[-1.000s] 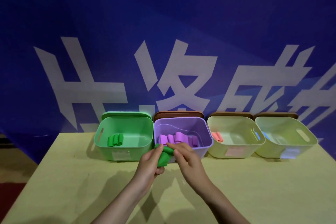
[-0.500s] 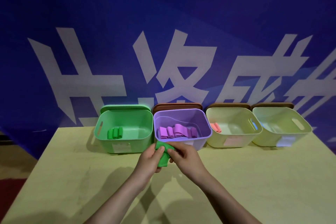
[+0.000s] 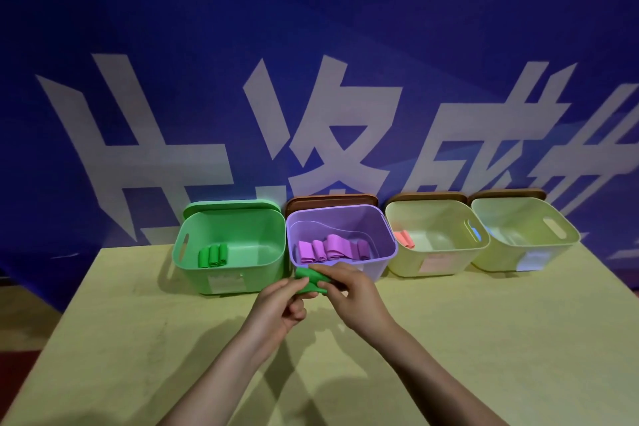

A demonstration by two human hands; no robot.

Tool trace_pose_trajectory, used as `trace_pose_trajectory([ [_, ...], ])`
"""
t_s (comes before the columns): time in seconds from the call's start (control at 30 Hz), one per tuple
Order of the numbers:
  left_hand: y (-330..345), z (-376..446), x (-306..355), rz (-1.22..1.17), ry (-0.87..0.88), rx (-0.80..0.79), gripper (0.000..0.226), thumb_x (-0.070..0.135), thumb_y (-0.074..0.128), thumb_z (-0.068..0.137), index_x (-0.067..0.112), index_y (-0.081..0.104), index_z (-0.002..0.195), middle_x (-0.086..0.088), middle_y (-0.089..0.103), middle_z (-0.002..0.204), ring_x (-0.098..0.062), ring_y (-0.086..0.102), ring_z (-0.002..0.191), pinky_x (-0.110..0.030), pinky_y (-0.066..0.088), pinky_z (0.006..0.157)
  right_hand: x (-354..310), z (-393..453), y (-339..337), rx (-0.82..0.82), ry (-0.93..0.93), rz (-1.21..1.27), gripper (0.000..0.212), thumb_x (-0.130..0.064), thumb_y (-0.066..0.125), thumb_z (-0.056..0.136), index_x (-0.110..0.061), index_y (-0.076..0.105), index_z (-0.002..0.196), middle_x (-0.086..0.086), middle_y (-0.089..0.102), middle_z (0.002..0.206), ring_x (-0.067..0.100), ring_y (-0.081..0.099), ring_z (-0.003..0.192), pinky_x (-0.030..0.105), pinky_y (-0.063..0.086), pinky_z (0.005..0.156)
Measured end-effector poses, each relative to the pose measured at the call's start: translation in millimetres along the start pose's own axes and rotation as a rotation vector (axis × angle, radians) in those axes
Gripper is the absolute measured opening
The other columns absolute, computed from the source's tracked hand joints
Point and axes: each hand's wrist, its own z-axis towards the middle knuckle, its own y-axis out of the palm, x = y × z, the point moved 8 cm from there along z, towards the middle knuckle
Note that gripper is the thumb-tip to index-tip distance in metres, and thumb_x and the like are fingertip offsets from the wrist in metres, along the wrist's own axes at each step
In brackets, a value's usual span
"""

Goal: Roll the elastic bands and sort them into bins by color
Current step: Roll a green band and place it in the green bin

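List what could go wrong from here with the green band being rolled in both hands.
1. The green elastic band is pinched only by fingers of the left hand and right hand; it may spring loose and unroll.
2. It sits right in front of the purple plastic bin, so it could land there rather than in the green plastic bin.

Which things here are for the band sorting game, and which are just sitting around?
For the job:
green band, held by left hand and right hand
green bin
purple bin
two pale yellow bins

Just there:
table
blue banner
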Motion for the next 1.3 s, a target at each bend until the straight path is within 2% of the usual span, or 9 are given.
trace_pose_trajectory([
  [0.07,-1.9,-0.3,1.5,0.029,-0.012,-0.017,0.011,0.009,0.056,0.091,0.000,0.062,0.088,-0.014,0.062,0.062,-0.007,0.033,0.039,-0.016,0.030,0.041,-6.4,0.8,0.9,-0.015,-0.074,-0.047,0.036,-0.005,0.058,0.086,-0.018,0.067,0.119,-0.005,0.059,0.083,-0.007,0.053,0.078,0.006,0.039,0.072],
  [0.23,-10.2,3.2,3.9,0.060,-0.005,-0.012,0.014,0.014,0.056,0.093,0.002,0.063,0.090,-0.014,0.059,0.065,-0.006,0.035,0.040,-0.016,0.029,0.043,-7.4,-4.1,8.7,-0.094,-0.094,-0.051,0.040,-0.013,0.049,0.090,-0.020,0.063,0.127,-0.006,0.056,0.090,0.001,0.054,0.083,0.014,0.042,0.078],
  [0.33,-11.3,6.1,10.3,0.086,0.028,-0.032,0.013,0.002,0.051,0.093,0.005,0.051,0.080,-0.019,0.055,0.071,-0.004,0.042,0.038,-0.016,0.029,0.042,-1.2,-0.7,9.1,-0.129,0.054,0.089,0.033,-0.015,0.046,0.096,-0.017,0.063,0.124,-0.003,0.056,0.093,0.004,0.057,0.085,0.021,0.047,0.081],
  [0.43,-9.9,4.9,16.0,0.166,0.061,-0.080,0.014,-0.006,0.046,0.093,0.004,0.056,0.093,-0.011,0.065,0.064,-0.004,0.035,0.041,-0.015,0.031,0.044,10.1,1.8,7.6,-0.065,0.275,0.281,0.025,-0.017,0.046,0.101,-0.006,0.067,0.107,-0.001,0.062,0.077,0.005,0.058,0.068,0.023,0.049,0.074],
  [0.53,-9.4,3.5,20.7,0.256,0.099,-0.094,0.020,-0.007,0.047,0.093,0.007,0.059,0.100,-0.011,0.065,0.068,-0.006,0.036,0.045,-0.017,0.034,0.049,11.5,3.4,13.2,-0.073,0.317,0.288,0.020,-0.014,0.051,0.098,-0.006,0.067,0.088,0.003,0.063,0.064,0.006,0.057,0.058,0.021,0.048,0.066],
  [0.67,-12.6,5.5,19.8,0.288,0.135,-0.080,0.022,-0.007,0.049,0.092,0.004,0.060,0.107,-0.010,0.062,0.068,-0.008,0.036,0.048,-0.018,0.034,0.050,16.1,5.9,14.5,-0.017,0.339,0.322,0.008,-0.003,0.058,0.092,-0.003,0.066,0.091,0.002,0.063,0.064,0.001,0.058,0.056,0.016,0.046,0.062],
  [0.87,-14.2,6.4,20.9,0.044,0.105,0.016,0.012,-0.001,0.055,0.090,0.002,0.064,0.084,-0.002,0.062,0.059,-0.005,0.036,0.046,-0.016,0.030,0.046,5.5,11.4,19.4,0.055,0.217,0.189,0.007,-0.004,0.062,0.088,-0.009,0.058,0.085,0.007,0.065,0.071,0.002,0.056,0.060,0.018,0.045,0.061],
  [1.1,-16.3,13.3,21.6,-0.315,0.104,0.086,0.020,-0.001,0.048,0.094,0.005,0.058,0.078,-0.001,0.053,0.062,0.000,0.032,0.038,-0.011,0.027,0.039,-29.5,26.0,20.3,0.170,-0.128,-0.043,0.014,-0.011,0.061,0.086,-0.021,0.052,0.082,-0.017,0.046,0.076,-0.005,0.044,0.072,0.011,0.035,0.067],
  [1.3,-41.1,17.0,37.0,-0.401,0.167,0.142,0.017,0.001,0.052,0.092,0.007,0.056,0.077,0.003,0.045,0.056,-0.001,0.038,0.042,-0.013,0.034,0.041,-33.7,35.0,40.2,0.121,-0.189,-0.061,0.013,-0.010,0.066,0.083,-0.007,0.067,0.095,0.005,0.062,0.087,0.005,0.055,0.082,0.004,0.036,0.084],
])
